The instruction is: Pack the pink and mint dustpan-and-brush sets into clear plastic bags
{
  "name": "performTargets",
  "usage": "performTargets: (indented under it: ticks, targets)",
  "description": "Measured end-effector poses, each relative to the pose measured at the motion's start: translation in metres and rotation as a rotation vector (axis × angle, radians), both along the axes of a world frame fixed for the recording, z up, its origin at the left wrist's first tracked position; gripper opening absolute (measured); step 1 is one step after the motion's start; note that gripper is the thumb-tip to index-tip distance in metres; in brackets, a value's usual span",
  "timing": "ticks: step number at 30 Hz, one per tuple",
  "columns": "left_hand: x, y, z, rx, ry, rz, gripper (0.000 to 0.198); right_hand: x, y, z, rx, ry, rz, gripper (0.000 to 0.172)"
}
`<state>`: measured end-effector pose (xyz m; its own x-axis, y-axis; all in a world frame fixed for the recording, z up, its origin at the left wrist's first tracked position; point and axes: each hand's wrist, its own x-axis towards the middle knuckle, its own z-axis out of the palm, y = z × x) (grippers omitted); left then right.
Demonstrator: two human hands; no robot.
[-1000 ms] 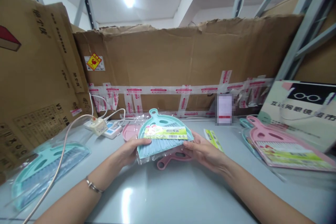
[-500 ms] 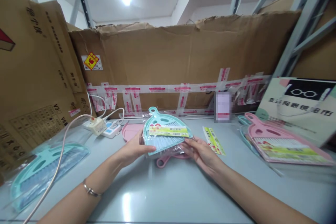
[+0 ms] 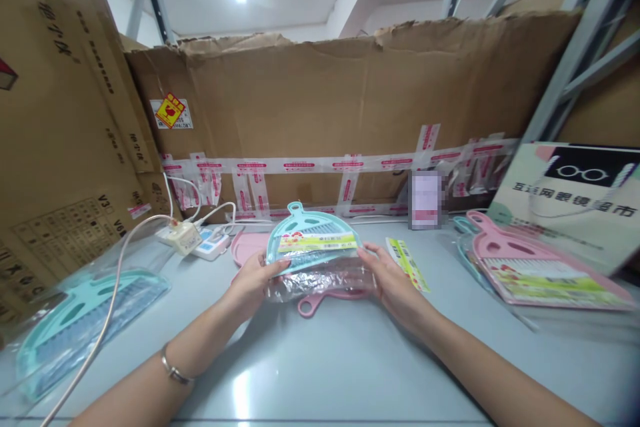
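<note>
Between my two hands is a turquoise dustpan and brush set (image 3: pixel 320 223) in a clear plastic bag (image 3: pixel 310 280), with a green and yellow label across it. My left hand (image 3: pixel 255 280) grips its left lower corner, thumb on top. On the right side, my right hand (image 3: pixel 387 273) pinches the corner by the label's end. The bag's loose end sags below the dustpan, toward me. Behind and under it lie a pink dustpan (image 3: pixel 247 247) and a pink brush (image 3: pixel 310 305), both partly hidden.
A loose label card (image 3: pixel 407 263) lies right of my hand. Bagged sets rest at both sides, a turquoise one (image 3: pixel 90 320) and a pink one (image 3: pixel 545 267). A cable crosses the left one from a power strip (image 3: pixel 213 245). A large cardboard box (image 3: pixel 300 100) stands behind.
The turquoise set has levelled and tipped back, so the crinkled end of the bag now shows below it. Both hands still hold it, the right one slightly farther right.
</note>
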<state>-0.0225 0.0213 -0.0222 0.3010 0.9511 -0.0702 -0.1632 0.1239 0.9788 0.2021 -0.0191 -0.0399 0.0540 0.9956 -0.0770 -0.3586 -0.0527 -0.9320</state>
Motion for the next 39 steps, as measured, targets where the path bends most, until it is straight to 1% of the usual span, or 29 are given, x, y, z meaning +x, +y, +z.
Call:
performTargets:
  ticks: [2,3,6,8,9,10,12,13,14,16,18,20,21,22,24,26,29,31,33,34,35,37,39]
  targets:
    - [-0.003,0.001,0.003,-0.019,0.014,0.007,0.046,0.006,-0.003,0.006,0.078,0.003,0.052,0.065]
    - [-0.004,0.001,0.005,-0.026,0.022,0.015,0.045,0.009,-0.004,0.008,0.124,0.000,0.093,0.070]
    - [-0.007,0.001,0.008,-0.037,0.042,0.029,0.044,0.015,-0.005,0.010,0.226,-0.078,0.178,0.076]
    - [-0.008,0.001,0.009,-0.039,0.069,0.014,0.047,0.016,-0.005,0.008,0.278,-0.205,0.204,0.075]
    - [-0.008,0.001,0.008,-0.037,0.089,-0.003,0.048,0.015,-0.005,0.007,0.300,-0.278,0.214,0.070]
    - [-0.008,0.001,0.008,-0.030,0.114,-0.030,0.050,0.013,-0.006,0.005,0.318,-0.341,0.208,0.061]
    - [-0.008,-0.001,0.008,0.008,0.158,-0.103,0.054,0.009,-0.006,0.002,0.336,-0.423,0.135,0.041]
    - [-0.008,-0.002,0.009,0.044,0.170,-0.136,0.057,0.008,-0.005,0.001,0.337,-0.441,0.076,0.035]
    - [-0.008,-0.004,0.010,0.096,0.171,-0.162,0.062,0.006,-0.004,0.000,0.337,-0.441,0.018,0.033]
    - [-0.008,-0.009,0.012,0.229,0.154,-0.207,0.077,0.005,-0.001,-0.002,0.341,-0.388,-0.081,0.035]
    - [-0.007,-0.013,0.012,0.370,0.165,-0.259,0.099,0.004,0.002,-0.005,0.334,-0.311,-0.147,0.040]
    - [-0.005,-0.016,0.008,0.489,0.269,-0.281,0.116,0.004,0.005,-0.007,0.314,-0.256,-0.205,0.041]
    - [-0.004,-0.017,0.005,0.531,0.335,-0.261,0.117,0.004,0.006,-0.009,0.301,-0.245,-0.229,0.042]
    - [-0.002,-0.018,0.002,0.562,0.393,-0.220,0.112,0.004,0.007,-0.010,0.287,-0.240,-0.248,0.041]
    - [0.003,-0.019,-0.005,0.595,0.457,-0.115,0.091,0.002,0.007,-0.011,0.258,-0.224,-0.284,0.041]
    - [0.007,-0.020,-0.009,0.615,0.455,-0.023,0.067,0.000,0.006,-0.012,0.231,-0.198,-0.317,0.038]
    - [0.010,-0.021,-0.008,0.638,0.425,0.082,0.043,-0.004,0.005,-0.012,0.217,-0.151,-0.332,0.034]
    - [0.010,-0.022,-0.005,0.607,0.378,0.121,0.031,-0.005,0.004,-0.012,0.216,-0.132,-0.323,0.033]
    - [0.010,-0.021,-0.002,0.573,0.338,0.158,0.025,-0.007,0.003,-0.011,0.227,-0.126,-0.326,0.032]
    - [0.010,-0.021,-0.002,0.565,0.331,0.179,0.025,-0.008,0.002,-0.010,0.242,-0.123,-0.332,0.034]
    - [0.010,-0.020,-0.002,0.566,0.333,0.207,0.024,-0.010,0.000,-0.009,0.265,-0.113,-0.332,0.041]
    - [0.011,-0.019,-0.002,0.572,0.341,0.250,0.022,-0.012,-0.002,-0.007,0.315,-0.064,-0.302,0.065]
    - [0.011,-0.016,-0.003,0.545,0.285,0.241,0.025,-0.012,-0.003,-0.005,0.323,0.017,-0.247,0.088]
